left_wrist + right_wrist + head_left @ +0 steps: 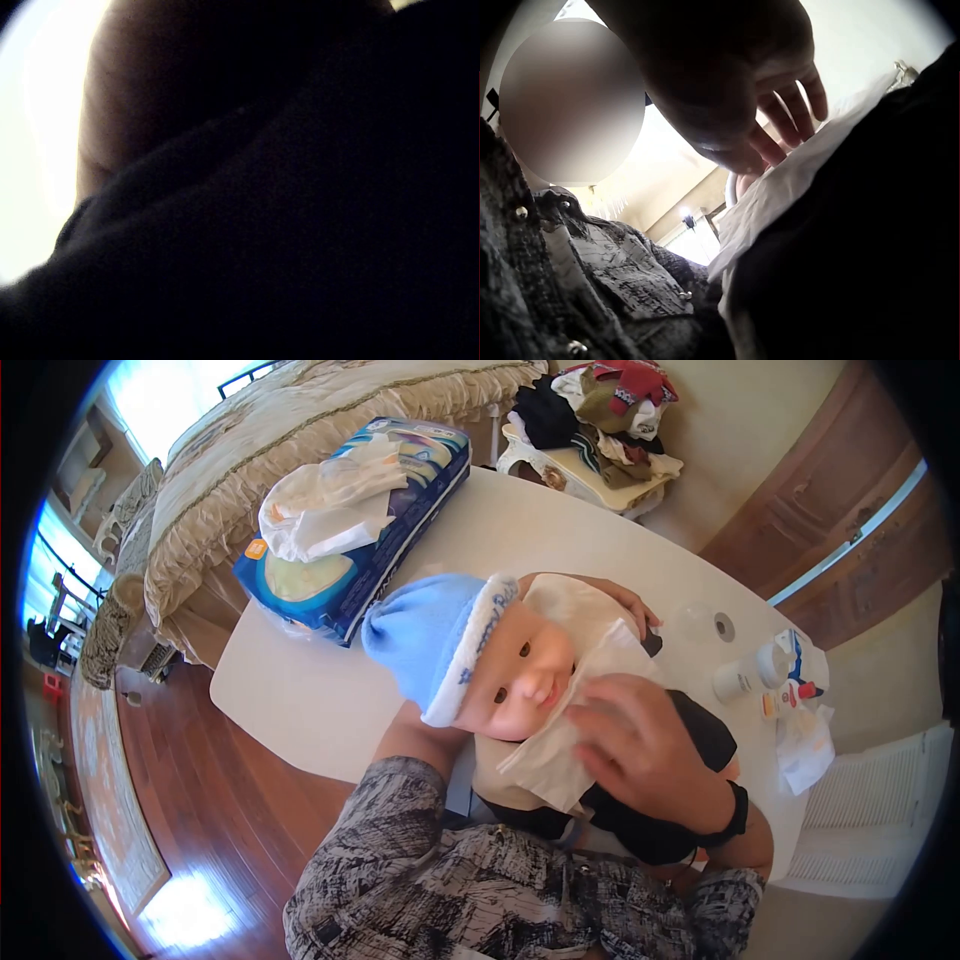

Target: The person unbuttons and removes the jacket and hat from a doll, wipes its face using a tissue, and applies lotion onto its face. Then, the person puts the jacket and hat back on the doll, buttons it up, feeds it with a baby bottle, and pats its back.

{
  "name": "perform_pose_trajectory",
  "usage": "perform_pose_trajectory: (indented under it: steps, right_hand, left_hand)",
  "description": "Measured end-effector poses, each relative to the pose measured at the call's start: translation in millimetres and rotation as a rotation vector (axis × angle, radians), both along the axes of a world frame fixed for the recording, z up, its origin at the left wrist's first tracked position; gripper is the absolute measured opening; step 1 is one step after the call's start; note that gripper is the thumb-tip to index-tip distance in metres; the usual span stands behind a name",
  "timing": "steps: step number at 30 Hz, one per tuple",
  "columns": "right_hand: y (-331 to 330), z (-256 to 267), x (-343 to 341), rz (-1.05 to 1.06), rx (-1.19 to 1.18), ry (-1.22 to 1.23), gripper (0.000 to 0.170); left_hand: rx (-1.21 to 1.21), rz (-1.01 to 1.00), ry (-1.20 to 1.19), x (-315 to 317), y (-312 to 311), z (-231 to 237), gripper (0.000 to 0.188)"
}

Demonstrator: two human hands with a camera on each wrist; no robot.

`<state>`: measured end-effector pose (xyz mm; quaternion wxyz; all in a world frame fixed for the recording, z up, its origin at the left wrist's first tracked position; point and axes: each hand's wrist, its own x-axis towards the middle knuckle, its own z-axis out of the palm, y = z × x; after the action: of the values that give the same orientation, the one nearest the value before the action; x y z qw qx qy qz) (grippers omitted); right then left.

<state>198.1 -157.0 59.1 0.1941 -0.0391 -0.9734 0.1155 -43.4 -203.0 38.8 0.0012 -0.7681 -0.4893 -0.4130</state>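
Observation:
A baby doll (520,675) in a light-blue knit hat (425,645) lies back across the person's left arm, face up. The left hand (628,603) comes round the doll's far side and holds it there. Dark fabric (300,247) and shadowed skin fill the left wrist view. Over the doll's chest, just below its chin, lies a white cloth (550,760). The right hand (650,745) is over this cloth, with its fingers extended and fingertips right at it. In the right wrist view the fingers (780,120) point down at the cloth (780,202).
A white table (300,700) bears a blue diaper pack (350,595) with a crumpled white diaper (335,505) on top. At the right stand a white bottle (738,682) and several small items. Behind are a stool heaped with clothes (615,430) and a bed (270,440).

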Motion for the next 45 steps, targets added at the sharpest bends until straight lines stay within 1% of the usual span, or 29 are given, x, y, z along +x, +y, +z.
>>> perform_pose_trajectory:
  steps: [1, 2, 9, 11, 14, 17, 18, 20, 21, 22, 23, 24, 26, 29, 30, 33, 36, 39, 42, 45]
  right_hand:
    - [-2.8, -1.4, -1.5, 0.012, -0.035, -0.048, 0.042]
    - [-2.2, -4.8, -1.5, 0.023, 0.002, -0.081, 0.049]
    - [-0.4, -10.0, 5.5, 0.078, -0.063, -0.122, 0.051]
    - [2.8, -11.2, 7.6, 0.081, -0.095, -0.095, 0.051]
    - [1.5, -6.0, 12.7, 0.091, -0.088, -0.149, 0.051]
    - [11.4, 3.8, 32.4, 0.130, -0.236, 0.013, 0.049]
    - [15.9, 9.8, 43.8, 0.069, -0.220, 0.097, 0.041]
    - [27.3, 17.7, 76.5, -0.133, -0.304, 0.212, 0.031]
    - [35.9, 7.9, 93.5, -0.291, -0.326, 0.358, 0.023]
    - [49.3, -8.5, 111.9, -0.436, -0.414, 0.541, 0.015]
    - [59.4, -23.0, 128.9, -0.632, -0.698, 0.715, 0.007]
    - [71.5, -31.6, 145.3, -0.777, -0.756, 0.791, 0.004]
    - [114.5, -91.0, 205.6, -0.936, -0.791, 0.825, 0.019]
    - [138.3, -133.6, 247.0, -1.088, -1.073, 0.617, 0.042]
    - [141.0, -133.6, 246.9, -1.089, -1.139, 0.497, 0.064]
    - [151.8, -134.1, 234.7, -1.071, -1.012, 0.357, 0.075]
    - [174.6, -136.6, 224.3, -0.961, -0.904, 0.288, 0.082]
    - [175.9, -123.0, 213.2, -0.876, -0.963, 0.186, 0.081]
    - [194.7, -145.2, 223.9, -0.872, -0.951, 0.140, 0.078]
    - [193.4, -149.1, 224.1, -0.837, -0.995, 0.230, 0.076]
  left_hand:
    - [0.000, -0.009, 0.002, 1.4, 1.7, 0.7, 0.008]
    - [0.001, -0.018, 0.004, 2.7, 3.3, 1.5, 0.008]
    - [0.010, -0.090, 0.036, 13.3, 16.4, 11.6, 0.008]
    - [0.017, -0.152, 0.056, 21.8, 27.5, 17.5, 0.008]
    - [0.040, -0.290, 0.075, 50.4, 54.7, 26.4, 0.008]
    - [0.074, -0.410, 0.072, 81.4, 77.9, 32.4, 0.008]
    - [0.085, -0.434, 0.065, 89.4, 83.2, 33.2, 0.008]
    - [0.107, -0.458, 0.049, 98.6, 88.9, 34.5, 0.008]
    - [0.117, -0.462, 0.044, 100.5, 90.5, 35.6, 0.007]
    - [0.125, -0.463, 0.040, 101.3, 91.7, 36.6, 0.007]
    - [0.131, -0.463, 0.038, 101.6, 92.5, 37.3, 0.007]
    - [0.135, -0.463, 0.037, 101.9, 92.8, 38.2, 0.007]
    - [0.140, -0.469, 0.039, 102.7, 93.0, 39.9, 0.007]
    - [0.144, -0.500, 0.049, 110.8, 95.5, 43.2, 0.007]
    - [0.145, -0.512, 0.056, 113.7, 96.6, 45.0, 0.007]
    - [0.151, -0.524, 0.092, 116.1, 97.2, 53.1, 0.007]
    - [0.158, -0.505, 0.129, 109.4, 94.8, 62.2, 0.007]
    - [0.169, -0.463, 0.150, 98.0, 91.0, 69.1, 0.007]
    - [0.168, -0.390, 0.144, 80.0, 80.1, 68.5, 0.007]
    - [0.161, -0.268, 0.113, 54.5, 61.2, 60.8, 0.007]
